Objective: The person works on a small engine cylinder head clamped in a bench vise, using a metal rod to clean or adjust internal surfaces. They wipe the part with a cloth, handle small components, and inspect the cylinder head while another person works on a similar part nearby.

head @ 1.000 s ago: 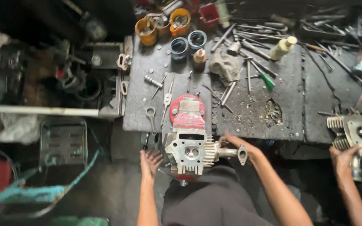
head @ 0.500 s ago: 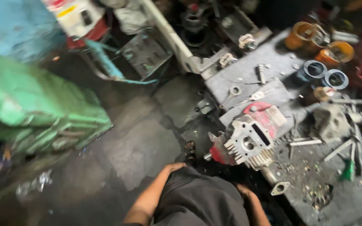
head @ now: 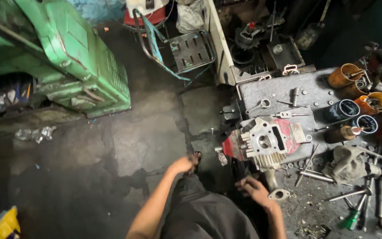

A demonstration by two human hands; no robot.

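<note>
Grimy concrete floor (head: 124, 146) fills the left of the view, with a green machine (head: 67, 57) at ten o'clock and a dark metal desk (head: 279, 88) at three o'clock, strewn with tools. On the desk's near edge sits a finned engine cylinder head (head: 266, 144), resting on a red rag (head: 233, 148); its exhaust pipe stub and flange (head: 278, 194) point toward six o'clock.

Right hand (head: 255, 190) hovers just beside that flange, at about five o'clock from the head, its grip loosely spread and holding nothing. Left hand (head: 184, 164) hangs off the desk over the floor, at nine o'clock from the head, fingers curled; whether anything sits in that grip I cannot tell.

Around the head lie a ring spanner (head: 258, 106), loose bolts and sockets, a crumpled grey cloth (head: 348, 164), a green-handled screwdriver (head: 352, 217) and several tins (head: 343, 76) at two o'clock.

By the look of it, neither hand is working the head; the step in hand seems a reach or a shift of stance. Any next move calls for both hands to close on the casting before it is turned.
</note>
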